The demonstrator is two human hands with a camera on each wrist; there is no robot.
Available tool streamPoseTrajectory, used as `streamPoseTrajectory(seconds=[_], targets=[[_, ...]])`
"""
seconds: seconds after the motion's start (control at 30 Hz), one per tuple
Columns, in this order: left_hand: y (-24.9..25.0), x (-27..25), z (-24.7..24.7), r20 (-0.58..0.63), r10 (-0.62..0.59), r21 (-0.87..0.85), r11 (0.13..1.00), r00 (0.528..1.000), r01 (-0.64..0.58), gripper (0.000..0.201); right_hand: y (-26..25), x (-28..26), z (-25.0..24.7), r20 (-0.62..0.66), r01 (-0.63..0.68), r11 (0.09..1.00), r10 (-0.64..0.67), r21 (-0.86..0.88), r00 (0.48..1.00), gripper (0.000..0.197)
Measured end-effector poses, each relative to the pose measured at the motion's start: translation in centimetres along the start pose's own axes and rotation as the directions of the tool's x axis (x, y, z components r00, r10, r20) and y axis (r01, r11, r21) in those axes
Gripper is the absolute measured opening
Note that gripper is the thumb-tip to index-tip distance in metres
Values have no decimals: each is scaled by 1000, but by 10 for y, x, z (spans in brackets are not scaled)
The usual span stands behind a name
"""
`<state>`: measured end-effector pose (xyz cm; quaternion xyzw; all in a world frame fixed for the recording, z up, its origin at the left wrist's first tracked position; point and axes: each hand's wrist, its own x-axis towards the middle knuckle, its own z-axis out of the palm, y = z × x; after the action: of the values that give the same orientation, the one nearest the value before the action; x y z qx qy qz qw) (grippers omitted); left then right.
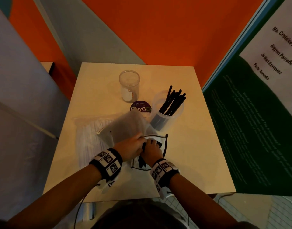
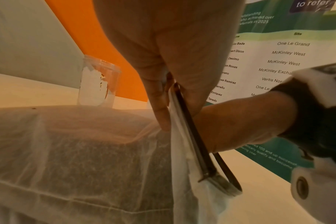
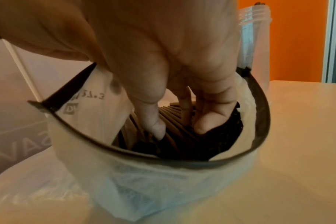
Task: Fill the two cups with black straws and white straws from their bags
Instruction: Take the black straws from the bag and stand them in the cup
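A white mesh bag with a black rim point(image 1: 127, 128) lies in the middle of the table, and black straws point(image 3: 175, 119) fill it. My left hand point(image 1: 133, 146) pinches the bag's rim point(image 2: 184, 106) and holds the mouth open. My right hand point(image 1: 152, 150) is inside the mouth, with thumb and fingers point(image 3: 157, 121) curled round a bunch of black straws. To the right a clear cup point(image 1: 168, 113) holds several black straws. At the back an empty clear cup point(image 1: 129, 85) stands upright. The clear bag of white straws point(image 1: 90, 138) lies flat on the left.
A round purple sticker point(image 1: 140, 107) sits on the table point(image 1: 199, 154) between the cups. An orange wall backs the table. A green and white poster board point(image 1: 257, 113) stands along the right edge, and a grey panel rises on the left.
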<state>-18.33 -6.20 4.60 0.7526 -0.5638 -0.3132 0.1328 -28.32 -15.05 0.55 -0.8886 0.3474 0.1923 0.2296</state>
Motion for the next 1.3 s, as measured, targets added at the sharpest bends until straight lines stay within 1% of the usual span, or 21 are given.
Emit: streamPoseTrajectory(seconds=[0.07,0.13,0.23,0.33,0.43,0.57,0.63,0.7,0.77,0.83,0.9,0.97,1.0,1.03,1.07,1.1,1.13,1.17,1.2,1.23,1.3], targets=[[0,0,-1,11,-1,-1,1000,1000,1,38,-2,-2,3,0,-21,999,21,-46,1000,52],[-1,0,-1,20,0,2,1000,1000,0,39,-2,-2,5,8,-9,997,9,-80,1000,51],[0,1,-3,24,17,0,1000,1000,-17,40,-4,-2,5,27,-25,998,27,-63,999,53],[-1,2,-4,19,33,-10,999,999,-33,35,-7,-4,4,44,-33,996,37,-82,998,53],[-1,5,-5,9,30,-20,999,1000,-30,32,-4,-3,6,26,-10,993,13,-118,1000,54],[2,8,-4,6,-2,-40,999,1000,3,33,0,-3,4,47,44,977,-35,-208,998,57],[5,10,-3,5,-20,-27,999,1000,21,31,4,-3,0,101,78,969,-55,-234,993,59],[6,11,-1,-3,-24,-16,1000,1000,24,29,9,-3,-8,185,173,945,-124,-278,975,55],[8,14,1,-16,-11,-10,1000,1000,10,33,17,-6,-25,252,281,896,-201,-343,947,45],[10,20,3,-25,3,36,999,1000,-2,43,24,-14,-53,321,342,872,-231,-351,918,39],[13,28,3,-43,45,165,986,998,-37,55,34,-23,-88,386,347,900,-231,-264,893,31],[18,38,3,-67,102,221,972,993,-85,66,40,-32,-126,413,368,893,-242,-260,878,16],[22,43,2,-83,133,228,967,988,-112,69,42,-36,-143,405,376,886,-250,-269,879,20],[27,48,1,-103,166,224,964,981,-140,67,43,-40,-160,406,392,874,-261,-286,876,30],[33,53,0,-132,187,187,969,973,-161,61,43,-43,-176,402,408,869,-280,-280,872,35],[40,56,-2,-165,190,125,977,968,-171,49,43,-46,-190,402,420,872,-300,-253,865,33],[46,58,-3,-185,175,69,984,967,-164,38,43,-46,-204,408,429,876,-316,-220,856,25],[52,61,-5,-189,149,29,989,971,-146,31,43,-47,-217,408,436,881,-335,-184,849,17],[56,62,-6,-192,121,-20,992,974,-127,25,45,-47,-227,383,434,891,-358,-132,851,13],[59,64,-7,-208,94,-94,989,974,-116,19,47,-47,-235,332,431,900,-389,-63,860,13],[61,67,-9,-276,40,-276,954,960,-119,17,52,-44,-245,173,431,897,-443,102,880,21]])
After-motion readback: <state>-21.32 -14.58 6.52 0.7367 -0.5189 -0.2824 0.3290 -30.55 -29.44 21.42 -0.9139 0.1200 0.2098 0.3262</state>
